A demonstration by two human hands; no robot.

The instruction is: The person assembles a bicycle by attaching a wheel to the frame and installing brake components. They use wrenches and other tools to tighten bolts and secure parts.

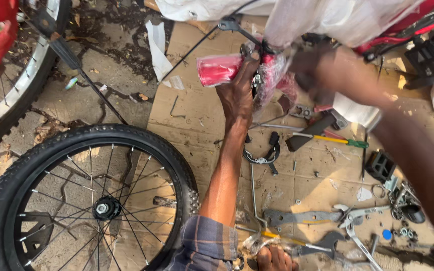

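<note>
1. While the left hand [237, 93] reaches up the frame from the plaid sleeve [207, 246], its fingers close around the red wrapped handlebar grip [219, 69].
2. The grip's long axis lies nearly level, its free end pointing to the left of the left hand; its inner end meets the hand at the brake lever clamp [254, 50].
3. The right hand [317, 70] is just to the right of the left hand, against the plastic-wrapped red bar. It is motion-blurred; whether it is gripping or loose cannot be told.
4. A black cable [197, 45] runs from the clamp down-left, away from both hands.
5. Below the hands, on flattened cardboard [197, 115], lie loose tools: a green-handled screwdriver [335, 139], a black brake caliper [267, 155], and a grey flat wrench [302, 217].
6. Lower left of the left forearm lies a black spoked wheel [84, 200], flat on the ground.
7. A black pedal [430, 57] sits to the right of the right hand.
</note>
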